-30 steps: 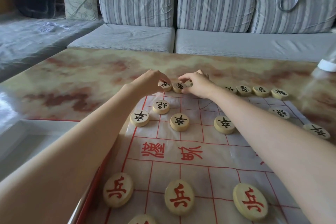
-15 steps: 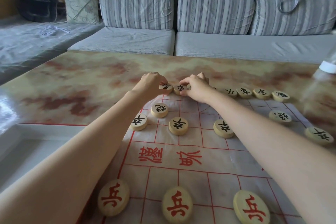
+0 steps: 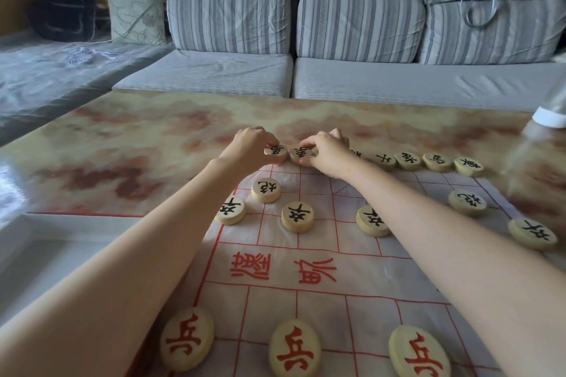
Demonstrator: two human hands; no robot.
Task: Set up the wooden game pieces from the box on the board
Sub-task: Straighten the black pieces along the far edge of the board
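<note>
head view: the game pieces are pale round wooden discs, each with one character painted on its flat top. the board (image 3: 337, 257) is a thin, creased sheet with a red grid and red characters across its middle band, and it lies on a marbled surface (image 3: 137, 144).

three red-marked discs (image 3: 295, 349) sit along the board's near rows. black-marked discs (image 3: 297, 217) stand further up, and a row of far-edge discs (image 3: 409, 161) runs along the board's far edge.

at the left end of that far edge, the left hand (image 3: 249, 147) has its fingers curled, pinching a disc (image 3: 275, 151). the right hand (image 3: 326, 151) pinches the neighbouring disc (image 3: 300, 154) just beside it.

the right forearm covers part of the board and the edge of a half-hidden disc (image 3: 372, 220). another far-edge piece just beside the right hand is mostly hidden. the bottom of the frame cuts off the nearest red discs. the characters under the fingers are too covered to read.
</note>
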